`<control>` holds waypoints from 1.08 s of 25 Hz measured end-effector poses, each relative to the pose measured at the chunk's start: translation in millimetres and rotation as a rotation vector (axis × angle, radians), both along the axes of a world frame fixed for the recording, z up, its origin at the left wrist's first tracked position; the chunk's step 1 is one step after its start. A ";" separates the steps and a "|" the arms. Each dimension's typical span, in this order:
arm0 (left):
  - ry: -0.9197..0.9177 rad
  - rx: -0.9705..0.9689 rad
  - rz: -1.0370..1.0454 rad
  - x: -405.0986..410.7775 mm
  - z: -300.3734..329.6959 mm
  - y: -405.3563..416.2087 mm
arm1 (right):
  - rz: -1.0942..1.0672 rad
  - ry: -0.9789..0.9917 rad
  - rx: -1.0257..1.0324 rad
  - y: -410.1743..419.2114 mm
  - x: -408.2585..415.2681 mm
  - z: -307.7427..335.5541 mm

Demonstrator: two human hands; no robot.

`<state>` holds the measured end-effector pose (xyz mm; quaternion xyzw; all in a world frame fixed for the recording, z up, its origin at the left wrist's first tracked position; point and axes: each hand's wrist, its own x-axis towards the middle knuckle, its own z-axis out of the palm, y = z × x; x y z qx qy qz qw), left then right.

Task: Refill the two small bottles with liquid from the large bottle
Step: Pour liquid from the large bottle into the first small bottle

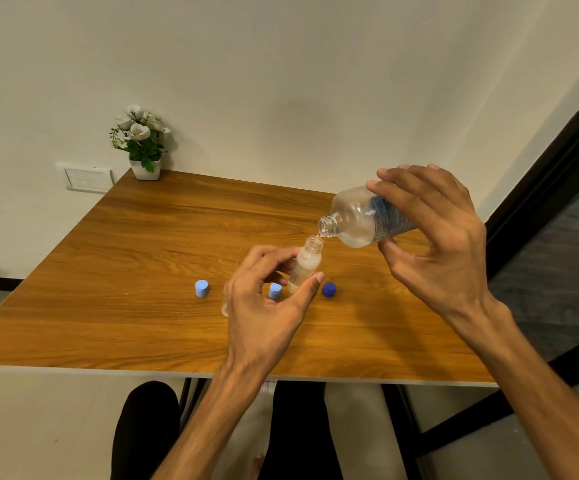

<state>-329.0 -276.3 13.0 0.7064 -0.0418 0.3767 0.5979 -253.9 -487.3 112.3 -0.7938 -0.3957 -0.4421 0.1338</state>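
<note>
Pouring is the step in hand: the large bottle (367, 216) is tipped nearly flat, its open mouth just above and touching close to the neck of a small bottle (306, 263), with a thin thread of clear liquid at the lip. The small bottle stands upright on the tabletop (142, 237), near its middle, and looks partly filled, though how high the level sits I cannot tell through the cloudy plastic.

The left hand (264, 306) steadies that small bottle; its fingers (315, 279) are curled around the lower body, thumb on one side and the others on the far side, clamped lightly on it. The right hand (433, 237) grips the large bottle around its labelled body, fingers over the top and thumb beneath.

A second small bottle (225, 304) seems to stand just behind the left hand, mostly hidden; only a clear edge shows. Two light-blue caps (202, 288) (275, 291) and a dark-blue cap (329, 289) lie on the tabletop near the hands. A potted flower (141, 143) sits at the far corner.

Next, I would judge, the pour must be eased off before the neck overflows, the large bottle righted, then the other small bottle brought under.
</note>
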 end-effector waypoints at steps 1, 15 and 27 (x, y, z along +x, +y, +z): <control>-0.002 -0.004 -0.002 0.1 0.1 -0.4 | 0.001 0.001 0.001 0.0 -0.5 0.0; 0.005 -0.017 -0.011 0.3 -1.6 -1.2 | 0.005 0.003 -0.003 -0.8 -1.0 -1.2; 0.014 -0.019 -0.001 0.7 -2.7 -1.7 | 0.017 -0.001 -0.009 -0.4 1.1 -3.5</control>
